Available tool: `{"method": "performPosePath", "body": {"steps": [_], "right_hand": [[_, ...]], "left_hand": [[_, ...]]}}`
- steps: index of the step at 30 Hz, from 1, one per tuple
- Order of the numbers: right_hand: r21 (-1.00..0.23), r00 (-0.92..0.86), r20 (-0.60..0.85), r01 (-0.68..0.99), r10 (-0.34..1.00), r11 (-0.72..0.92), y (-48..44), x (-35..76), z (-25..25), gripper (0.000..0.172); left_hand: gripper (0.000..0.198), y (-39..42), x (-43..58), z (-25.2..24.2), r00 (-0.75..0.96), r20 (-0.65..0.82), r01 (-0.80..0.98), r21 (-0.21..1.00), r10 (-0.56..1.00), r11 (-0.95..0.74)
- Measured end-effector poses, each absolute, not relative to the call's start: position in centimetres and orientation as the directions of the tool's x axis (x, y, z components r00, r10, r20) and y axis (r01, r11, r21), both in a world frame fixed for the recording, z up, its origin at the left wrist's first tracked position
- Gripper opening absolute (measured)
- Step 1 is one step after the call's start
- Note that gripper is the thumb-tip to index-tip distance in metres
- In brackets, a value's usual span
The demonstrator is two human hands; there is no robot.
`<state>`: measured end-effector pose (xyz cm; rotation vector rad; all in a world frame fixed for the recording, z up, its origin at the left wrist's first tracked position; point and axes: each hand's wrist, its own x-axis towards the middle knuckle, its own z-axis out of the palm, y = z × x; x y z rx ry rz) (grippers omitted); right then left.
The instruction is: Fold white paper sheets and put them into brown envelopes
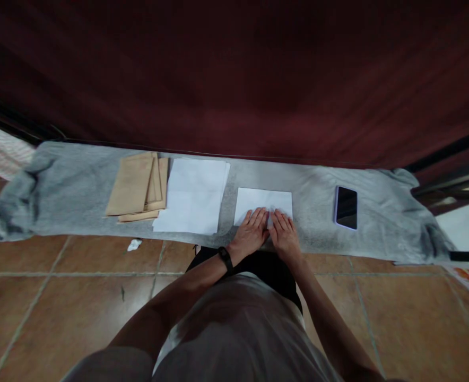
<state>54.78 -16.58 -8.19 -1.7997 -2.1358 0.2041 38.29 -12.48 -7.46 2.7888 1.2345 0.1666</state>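
A folded white sheet of paper (263, 204) lies on a grey cloth (79, 185) spread over a narrow surface. My left hand (251, 232) rests flat on the sheet's near edge, fingers stretched out together. My right hand (284, 233) lies flat beside it on the same edge, its fingers also extended. The two hands almost touch at the sheet's middle. A black band sits on my left wrist (225, 259).
A stack of white sheets (193, 195) lies left of the folded one, and several brown envelopes (137, 187) lie further left. A dark phone (346, 207) rests on the cloth at right. A dark red curtain (234, 74) hangs behind. Brown floor tiles (59, 307) lie below.
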Motion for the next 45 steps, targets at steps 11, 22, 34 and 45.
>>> {"method": "performPosePath", "body": {"steps": [11,22,34,45], "right_hand": [[-0.268,-0.161,0.147,0.943,0.976,0.196,-14.1,54.5,-9.5,0.054],[-0.211,-0.113,0.192,0.965,0.975,0.154,-15.2,55.2,-9.9,0.053],[-0.19,-0.06,0.244,0.976,0.968,0.108,-16.1,55.7,-9.7,0.055],[-0.182,-0.041,0.243,0.979,0.969,0.087,-16.0,55.5,-9.7,0.054]], "left_hand": [[0.061,-12.4,38.4,-7.4,0.682,0.058,0.721,0.113,0.729,-0.684],[0.066,-12.3,37.8,-7.5,0.669,0.049,0.73,0.142,0.742,-0.668],[0.072,-12.1,34.4,-7.8,0.581,0.102,0.792,0.157,0.808,-0.59],[0.059,-10.6,38.2,-7.9,0.59,0.151,0.776,0.164,0.793,-0.608]]}}
